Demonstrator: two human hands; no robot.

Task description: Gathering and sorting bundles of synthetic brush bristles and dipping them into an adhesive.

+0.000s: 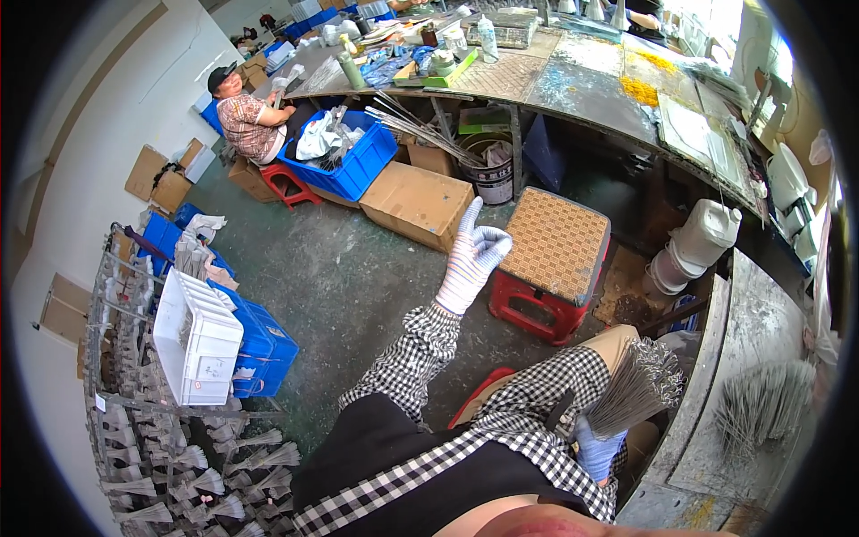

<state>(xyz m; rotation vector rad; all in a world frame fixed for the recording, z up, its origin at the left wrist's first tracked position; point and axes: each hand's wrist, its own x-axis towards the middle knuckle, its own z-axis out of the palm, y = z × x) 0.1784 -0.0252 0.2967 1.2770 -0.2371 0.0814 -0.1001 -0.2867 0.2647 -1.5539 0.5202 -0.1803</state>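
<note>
My left hand (472, 255), in a striped white work glove, is raised in front of me above the floor. Its forefinger points up, the other fingers curl loosely, and it holds nothing. My right hand (595, 447), in a bluish glove, is low by my knee and grips a fanned bundle of thin grey metal wires (637, 383) by its lower end. The bundle leans toward the grey workbench (716, 421) on my right. Both sleeves are black-and-white checked.
A red stool with a patterned cushion (555, 246) stands just beyond my left hand. Around it are a cardboard box (416, 204), white jugs (702, 237), blue crates (340, 166), a white crate (197, 336) and a rack of wire bundles (179, 465). A seated person (246, 121) works at the far left, and more wires (761, 407) lie on the workbench.
</note>
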